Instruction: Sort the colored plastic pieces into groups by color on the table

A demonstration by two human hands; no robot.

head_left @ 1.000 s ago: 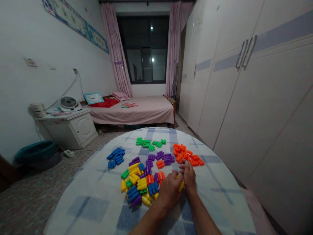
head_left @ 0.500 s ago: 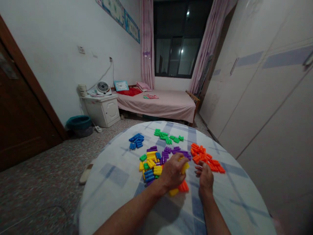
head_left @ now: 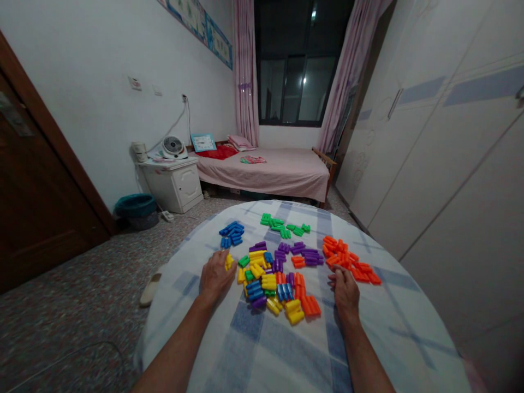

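Note:
My left hand (head_left: 216, 274) is at the left of the mixed pile, its fingers closed around a yellow plastic block (head_left: 230, 262). My right hand (head_left: 345, 287) rests near the table beside the orange blocks (head_left: 341, 255), fingers loosely curled and apart, with nothing seen in it. Between the hands lies a mixed heap with yellow blocks (head_left: 269, 282), blue blocks (head_left: 255, 291), purple blocks (head_left: 258, 302) and an orange block (head_left: 311, 305). Behind it are purple blocks (head_left: 311, 256) with a single orange block (head_left: 298, 262) touching them.
Blue blocks (head_left: 232, 233) form a group at the back left, green blocks (head_left: 285, 226) at the back. A checked cloth covers the round table (head_left: 282, 355). Beyond stand a bed (head_left: 278, 172), a white cabinet (head_left: 184, 188) and a wardrobe (head_left: 442, 164).
My left hand has moved left with the yellow block, from over the heap to its left side, uncovering an orange block by the purple ones. My right hand has stayed nearly in place.

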